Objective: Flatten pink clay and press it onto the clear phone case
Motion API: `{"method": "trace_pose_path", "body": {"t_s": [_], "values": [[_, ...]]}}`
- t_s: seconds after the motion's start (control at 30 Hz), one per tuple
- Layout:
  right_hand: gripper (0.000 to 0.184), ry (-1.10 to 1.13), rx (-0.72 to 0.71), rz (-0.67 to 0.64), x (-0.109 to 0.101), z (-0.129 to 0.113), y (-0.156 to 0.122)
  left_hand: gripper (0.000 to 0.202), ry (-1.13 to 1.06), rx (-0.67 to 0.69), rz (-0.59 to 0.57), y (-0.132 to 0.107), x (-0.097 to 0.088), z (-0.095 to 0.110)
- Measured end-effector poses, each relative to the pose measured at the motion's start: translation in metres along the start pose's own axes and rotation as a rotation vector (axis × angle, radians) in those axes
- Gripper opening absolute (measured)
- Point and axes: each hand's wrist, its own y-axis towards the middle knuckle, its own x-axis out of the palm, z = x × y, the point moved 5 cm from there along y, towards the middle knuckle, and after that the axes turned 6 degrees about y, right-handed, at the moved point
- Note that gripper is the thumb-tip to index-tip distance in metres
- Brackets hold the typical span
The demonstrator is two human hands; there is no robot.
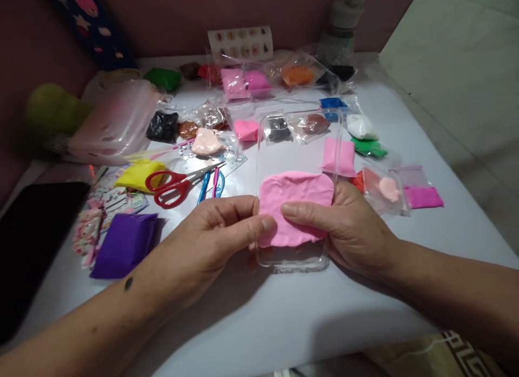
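A clear phone case (298, 155) is held up over the white table, between both hands. A flattened sheet of pink modelling clay (302, 226) covers the lower middle of its inside, with uneven, wrinkled edges. My left hand (227, 226) grips the case's left side, its thumb resting on the clay's left edge. On the right side, my right hand (348, 220) wraps around the case, and its thumb lies across the middle of the clay. Most of the fingers behind the case are hidden.
Red-handled scissors (174, 188) lie left of the case, near a yellow packet (141, 174) and a purple packet (124, 244). A black phone-like slab (36, 247) is at far left. Several bagged clay pieces, including orange clay (298, 75), spread across the back. A bottle (343, 31) stands behind.
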Motion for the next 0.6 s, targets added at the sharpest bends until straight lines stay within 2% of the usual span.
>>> {"method": "trace_pose_path", "body": {"t_s": [0.13, 0.33, 0.6], "values": [[0.016, -0.026, -0.006, 0.021, -0.0025, 0.0007, -0.0003, 0.01, 0.005, -0.023, -0.003, 0.0006, 0.0001, -0.0001], [0.017, -0.02, 0.005, 0.014, -0.0018, 0.001, -0.0004, 0.017, 0.044, -0.048, 0.052, -0.0008, -0.0023, -0.0031], [0.018, -0.023, -0.001, 0.019, -0.002, 0.0014, 0.0002, 0.013, 0.117, -0.032, 0.069, -0.0002, -0.0034, 0.0]]}}
